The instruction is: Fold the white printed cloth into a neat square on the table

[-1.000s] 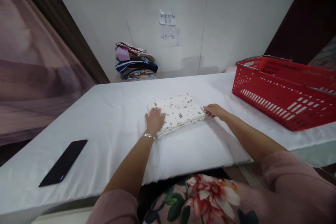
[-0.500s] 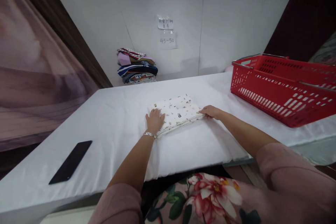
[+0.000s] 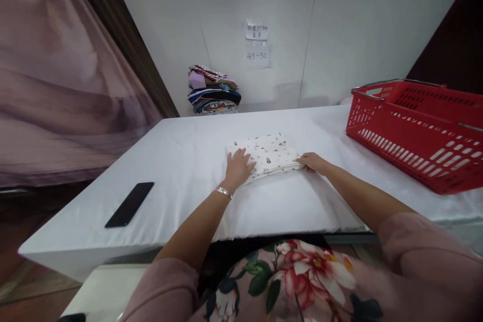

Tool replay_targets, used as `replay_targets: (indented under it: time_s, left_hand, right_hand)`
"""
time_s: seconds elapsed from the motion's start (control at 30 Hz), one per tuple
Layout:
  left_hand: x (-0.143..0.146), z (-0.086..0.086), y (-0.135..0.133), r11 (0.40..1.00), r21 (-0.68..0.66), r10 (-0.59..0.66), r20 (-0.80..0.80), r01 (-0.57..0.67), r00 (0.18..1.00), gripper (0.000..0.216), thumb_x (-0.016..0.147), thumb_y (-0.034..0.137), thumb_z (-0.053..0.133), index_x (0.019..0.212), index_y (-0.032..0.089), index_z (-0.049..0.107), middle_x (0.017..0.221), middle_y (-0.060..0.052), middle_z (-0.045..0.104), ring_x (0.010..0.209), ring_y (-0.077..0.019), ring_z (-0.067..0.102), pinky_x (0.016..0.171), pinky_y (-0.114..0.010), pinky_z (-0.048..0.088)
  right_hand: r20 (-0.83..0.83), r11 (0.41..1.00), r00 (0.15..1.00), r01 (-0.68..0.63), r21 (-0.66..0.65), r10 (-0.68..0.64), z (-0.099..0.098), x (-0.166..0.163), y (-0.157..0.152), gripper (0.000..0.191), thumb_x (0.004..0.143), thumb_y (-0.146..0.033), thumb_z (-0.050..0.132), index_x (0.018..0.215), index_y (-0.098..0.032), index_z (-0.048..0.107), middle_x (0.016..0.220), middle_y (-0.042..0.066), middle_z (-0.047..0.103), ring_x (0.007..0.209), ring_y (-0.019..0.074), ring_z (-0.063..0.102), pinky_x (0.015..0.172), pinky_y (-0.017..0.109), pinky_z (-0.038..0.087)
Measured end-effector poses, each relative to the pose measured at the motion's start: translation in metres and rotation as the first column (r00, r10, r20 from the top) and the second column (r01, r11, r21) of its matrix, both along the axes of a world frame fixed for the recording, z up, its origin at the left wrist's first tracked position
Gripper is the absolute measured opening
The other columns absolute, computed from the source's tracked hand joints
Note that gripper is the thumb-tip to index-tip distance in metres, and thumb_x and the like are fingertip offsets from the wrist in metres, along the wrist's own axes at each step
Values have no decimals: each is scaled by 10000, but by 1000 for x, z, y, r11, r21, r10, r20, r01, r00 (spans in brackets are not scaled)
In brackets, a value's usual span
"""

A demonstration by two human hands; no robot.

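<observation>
A white cloth [image 3: 269, 153] with small scattered prints lies folded in several layers on the white-covered table [image 3: 181, 161]. Flat on its left part rests my left hand [image 3: 239, 167], fingers spread, a silver bracelet at the wrist. At the cloth's right corner, my right hand [image 3: 312, 161] pinches the layered edge, thumb on top and the other fingers underneath, partly hidden.
To the right stands a red plastic basket [image 3: 411, 136] with metal handles. A black phone [image 3: 130, 205] lies at the table's left. Behind the far edge is a pile of folded clothes [image 3: 214, 91], near paper signs [image 3: 258, 55] on the wall.
My left hand has slid a little inward over the cloth. The right hand keeps its hold on the corner. The whole view has shifted, so things appear further right.
</observation>
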State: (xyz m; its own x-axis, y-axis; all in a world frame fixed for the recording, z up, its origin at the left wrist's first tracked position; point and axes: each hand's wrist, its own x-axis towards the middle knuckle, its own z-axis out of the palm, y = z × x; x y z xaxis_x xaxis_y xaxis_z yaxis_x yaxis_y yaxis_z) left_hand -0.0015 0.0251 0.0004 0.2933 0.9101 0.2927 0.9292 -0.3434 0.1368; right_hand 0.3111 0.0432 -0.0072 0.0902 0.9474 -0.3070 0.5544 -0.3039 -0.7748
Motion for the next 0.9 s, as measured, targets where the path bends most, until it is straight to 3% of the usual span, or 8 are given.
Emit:
replay_targets:
  time_s: [0.13, 0.27, 0.37, 0.43, 0.5, 0.6, 0.7, 0.9]
  left_hand:
    - [-5, -15, -17, 998, -58, -5, 25, 7, 1000, 401, 928, 428, 360, 1257, 259, 518, 1437, -56, 409, 1363, -238, 285, 1117, -493, 183]
    - [-7, -24, -17, 999, -49, 14, 59, -12, 998, 405, 930, 433, 356, 1256, 256, 516, 1437, -59, 410, 1358, -236, 293, 1110, -506, 193]
    - [-7, -24, -16, 999, -52, 13, 66, -10, 998, 395, 924, 437, 372, 1243, 264, 527, 1432, -55, 417, 1357, -236, 296, 1109, -517, 191]
    - [-6, -23, -17, 999, -44, 18, 74, -14, 997, 381, 917, 432, 395, 1230, 270, 540, 1423, -52, 430, 1354, -239, 302, 1108, -521, 194]
    - [-6, -23, -18, 1000, -25, 22, 86, -20, 996, 362, 904, 422, 429, 1209, 277, 560, 1407, -51, 450, 1357, -248, 299, 1107, -523, 201]
    - [-5, -23, -20, 998, 1, 57, 98, -57, 994, 368, 883, 423, 469, 1204, 273, 568, 1423, -68, 425, 1375, -274, 260, 1103, -538, 201]
    - [-3, -24, -20, 993, -6, 117, 99, -117, 988, 430, 871, 447, 481, 1248, 247, 532, 1469, -100, 347, 1389, -300, 212, 1095, -568, 189]
    - [-2, -28, -24, 987, -66, 151, 119, -144, 981, 452, 882, 470, 446, 1275, 254, 503, 1463, -92, 360, 1391, -289, 211, 1090, -572, 198]
  right_hand:
    - [46, 997, 999, -7, 76, 4, -6, -1, 1, 287, 753, -430, 644, 677, -169, 553, 417, -60, 443, 405, 75, 384, 422, 211, 283]
    - [132, 995, 990, -56, 84, 44, -6, 2, 2, 258, 763, -405, 612, 713, -152, 604, 433, -32, 478, 443, 108, 441, 440, 226, 304]
    - [366, 978, 927, -147, 147, 85, -3, 2, 7, 296, 760, -397, 605, 900, -142, 658, 734, 65, 667, 700, 185, 598, 581, 250, 416]
    - [513, 937, 856, -226, 266, 61, -1, -5, 11, 389, 794, -373, 564, 1115, -160, 614, 1091, 115, 649, 988, 242, 588, 774, 300, 452]
    - [561, 861, 825, -337, 380, 75, 1, -21, 15, 448, 842, -339, 496, 1258, -177, 528, 1319, 120, 523, 1201, 253, 477, 953, 351, 397]
    - [576, 747, 790, -510, 426, 211, 2, -53, 22, 475, 881, -341, 430, 1326, -178, 464, 1433, 106, 406, 1330, 229, 338, 1078, 384, 288]
    - [601, 698, 744, -595, 400, 290, 2, -77, 34, 527, 891, -379, 414, 1363, -143, 415, 1486, 125, 315, 1380, 242, 238, 1103, 403, 242]
    - [720, 773, 645, -584, 249, 255, -16, -72, 54, 487, 887, -412, 408, 1302, -165, 465, 1460, 166, 345, 1353, 314, 274, 1034, 509, 288]
